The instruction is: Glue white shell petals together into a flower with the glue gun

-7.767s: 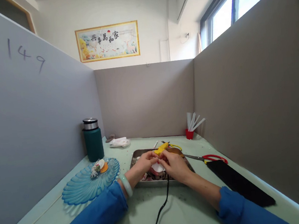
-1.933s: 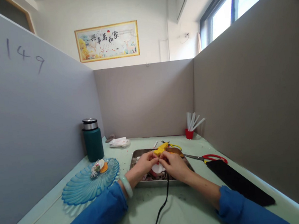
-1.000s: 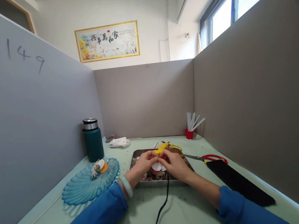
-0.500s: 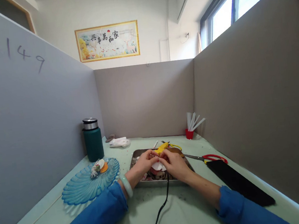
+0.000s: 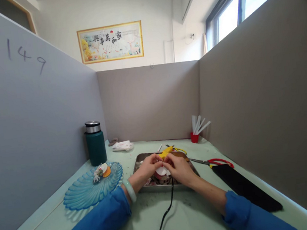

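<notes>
My left hand (image 5: 146,170) and my right hand (image 5: 179,169) meet fingertip to fingertip over a metal tray (image 5: 137,162) of shells. Both pinch a small piece between them, too small to name. A white shell (image 5: 162,171) shows just under the fingers. A yellow glue gun (image 5: 165,152) lies at the tray's far edge, its black cord (image 5: 163,218) running toward me.
A blue glass shell-shaped plate (image 5: 91,189) with a few shells lies on the left, a green flask (image 5: 95,143) behind it. Red-handled scissors (image 5: 218,162) and a black flat case (image 5: 245,187) lie on the right. A red cup of white sticks (image 5: 194,136) stands at the back.
Almost nothing has moved. The fingers of both hands have shifted slightly while staying pinched together over the tray.
</notes>
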Action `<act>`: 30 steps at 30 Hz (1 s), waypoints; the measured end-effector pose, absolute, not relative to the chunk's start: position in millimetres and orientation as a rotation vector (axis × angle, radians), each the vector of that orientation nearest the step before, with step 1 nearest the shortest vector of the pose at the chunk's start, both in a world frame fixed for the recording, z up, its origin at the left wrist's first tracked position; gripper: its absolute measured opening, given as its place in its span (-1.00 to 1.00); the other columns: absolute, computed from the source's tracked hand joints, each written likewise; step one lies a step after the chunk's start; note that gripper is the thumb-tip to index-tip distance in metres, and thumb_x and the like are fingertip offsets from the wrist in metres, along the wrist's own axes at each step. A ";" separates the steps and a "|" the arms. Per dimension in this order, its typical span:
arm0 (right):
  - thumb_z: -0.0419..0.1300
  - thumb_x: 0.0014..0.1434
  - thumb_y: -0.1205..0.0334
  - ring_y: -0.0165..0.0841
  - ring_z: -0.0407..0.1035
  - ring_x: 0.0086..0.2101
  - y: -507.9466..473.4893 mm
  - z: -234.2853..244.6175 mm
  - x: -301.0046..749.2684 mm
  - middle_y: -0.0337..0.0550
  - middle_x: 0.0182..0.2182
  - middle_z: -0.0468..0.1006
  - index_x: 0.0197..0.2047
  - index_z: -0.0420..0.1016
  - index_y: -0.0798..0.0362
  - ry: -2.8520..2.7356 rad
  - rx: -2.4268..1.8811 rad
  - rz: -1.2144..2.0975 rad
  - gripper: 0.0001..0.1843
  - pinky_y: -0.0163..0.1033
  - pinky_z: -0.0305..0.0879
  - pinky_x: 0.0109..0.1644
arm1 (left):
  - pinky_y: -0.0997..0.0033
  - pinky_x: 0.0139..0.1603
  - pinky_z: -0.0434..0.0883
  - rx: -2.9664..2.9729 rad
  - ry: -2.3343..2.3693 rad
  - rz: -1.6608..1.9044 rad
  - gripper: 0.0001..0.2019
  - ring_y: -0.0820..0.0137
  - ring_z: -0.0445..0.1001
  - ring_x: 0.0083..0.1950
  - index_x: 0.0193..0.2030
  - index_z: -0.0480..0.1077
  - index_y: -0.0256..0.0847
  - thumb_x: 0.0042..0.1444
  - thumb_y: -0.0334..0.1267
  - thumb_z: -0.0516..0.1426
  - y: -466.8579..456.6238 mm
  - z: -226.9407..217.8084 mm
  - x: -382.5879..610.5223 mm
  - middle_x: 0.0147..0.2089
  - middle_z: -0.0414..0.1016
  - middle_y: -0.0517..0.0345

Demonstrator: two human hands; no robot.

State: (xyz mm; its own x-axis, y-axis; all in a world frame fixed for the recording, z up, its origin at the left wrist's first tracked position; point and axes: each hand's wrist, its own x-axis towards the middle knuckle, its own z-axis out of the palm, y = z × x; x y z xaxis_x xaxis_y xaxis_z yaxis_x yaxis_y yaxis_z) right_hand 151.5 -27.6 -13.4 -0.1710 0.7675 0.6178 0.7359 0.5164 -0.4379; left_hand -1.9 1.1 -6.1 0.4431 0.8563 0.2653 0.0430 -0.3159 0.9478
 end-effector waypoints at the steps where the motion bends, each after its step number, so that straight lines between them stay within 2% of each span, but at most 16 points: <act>1: 0.03 0.11 0.15 -0.41 0.33 -0.45 -27.8 -13.2 151.5 -0.24 -0.46 0.48 -0.36 0.36 0.02 -1.921 -1.234 0.048 -0.84 -0.39 0.11 -0.38 | 0.58 -0.61 0.31 1.690 0.786 1.015 -0.71 0.52 0.33 -0.52 -0.34 0.27 -0.30 -0.13 -0.14 0.17 0.7 -5.6 -1.8 -0.47 0.32 0.20; 30: 0.03 0.11 0.15 -0.42 0.33 -0.46 -28.0 -13.2 151.3 -0.24 -0.48 0.48 -0.38 0.36 0.03 -1.908 -1.244 0.054 -0.83 -0.38 0.12 -0.39 | 0.52 -0.63 0.35 1.656 0.806 0.973 -0.68 0.46 0.37 -0.49 -0.29 0.26 -0.28 -0.11 -0.10 0.16 0.2 -6.5 -1.7 -0.44 0.34 0.18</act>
